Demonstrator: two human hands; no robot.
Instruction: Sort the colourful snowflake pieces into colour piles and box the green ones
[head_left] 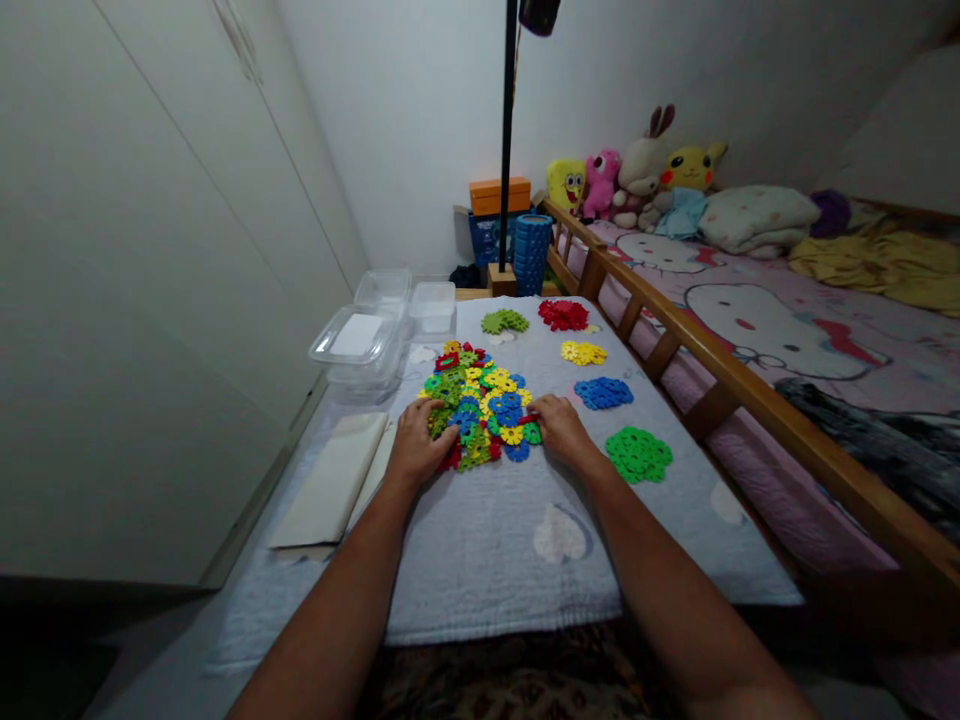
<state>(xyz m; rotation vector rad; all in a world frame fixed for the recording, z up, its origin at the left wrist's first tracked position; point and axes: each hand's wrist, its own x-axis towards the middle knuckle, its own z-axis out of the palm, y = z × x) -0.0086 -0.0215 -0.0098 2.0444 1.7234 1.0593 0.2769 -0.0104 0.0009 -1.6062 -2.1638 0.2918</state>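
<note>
A heap of mixed snowflake-shaped plastic building discs (480, 400) in red, yellow, blue and green lies on the cloth-covered table. On the heap's left side rests my left hand (420, 438), thumb and fingers apart over olive-green and blue discs. My right hand (561, 428) is at the heap's right edge, its fingers curled in on a red disc (529, 417). Sorted piles lie beyond and to the right: olive-green discs (505, 321), red discs (563, 315), yellow discs (583, 353), blue discs (603, 393) and bright green discs (639, 455).
Clear plastic containers (356, 345) stand at the back left, near a white cabinet (150, 250). A folded beige cloth or folder (330, 480) lies at left. A black lamp pole (507, 140) rises behind the table. Along the right runs a wooden bed rail (720, 370).
</note>
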